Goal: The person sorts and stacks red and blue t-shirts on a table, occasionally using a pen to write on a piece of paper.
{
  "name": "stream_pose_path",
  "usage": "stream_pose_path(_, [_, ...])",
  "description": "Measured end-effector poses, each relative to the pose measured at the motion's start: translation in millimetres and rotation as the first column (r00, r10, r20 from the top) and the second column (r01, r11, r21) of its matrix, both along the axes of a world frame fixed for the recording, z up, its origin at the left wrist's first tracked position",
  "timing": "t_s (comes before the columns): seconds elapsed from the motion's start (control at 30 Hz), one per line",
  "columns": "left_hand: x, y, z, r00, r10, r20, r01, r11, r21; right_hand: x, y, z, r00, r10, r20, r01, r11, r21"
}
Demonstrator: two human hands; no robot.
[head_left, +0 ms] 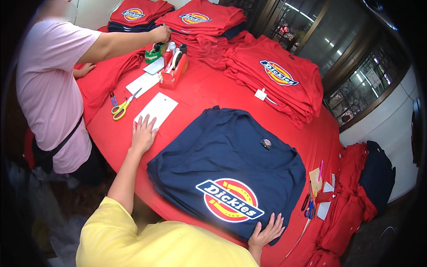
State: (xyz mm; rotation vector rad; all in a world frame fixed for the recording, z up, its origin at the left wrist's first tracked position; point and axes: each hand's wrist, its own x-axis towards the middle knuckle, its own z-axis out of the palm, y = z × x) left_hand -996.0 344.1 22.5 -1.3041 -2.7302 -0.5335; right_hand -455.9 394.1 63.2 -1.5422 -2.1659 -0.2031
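A stack of navy blue T-shirts (231, 151) with a round red, yellow and blue chest print lies in front of me on the red-covered table (204, 91). My left hand (143, 132) rests flat on the red cover, fingers spread, touching the near end of a white card (156, 109) beside the stack. On the stack's near right corner lies my right hand (266, 232), flat with fingers apart. Neither hand holds anything.
A person in a pink shirt (49, 80) stands at the left, one hand (161, 33) reaching to a green tape dispenser (154, 52). Yellow-handled scissors (120, 109), a red organiser box (173, 71), red shirt stacks (275, 75), and blue scissors (309, 209) lie around.
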Motion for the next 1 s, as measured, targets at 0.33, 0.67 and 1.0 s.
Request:
stream_pose_path(0.33, [43,-17,53,0.608,-0.298,0.736,-0.031,0.917,0.397,-1,-1,10,0.996,0.004,-0.091,-0.012,0.996,-0.093])
stream_pose_path(0.67, [127,4,59,0.749,-0.274,0.604,0.017,0.918,0.396,-10,34,17,0.996,0.038,-0.078,-0.039,0.999,-0.017])
stream_pose_path(1.0, [131,76,68,0.957,-0.24,0.16,0.09,0.775,0.626,-17,160,39,0.998,0.035,-0.047,-0.04,0.993,-0.11])
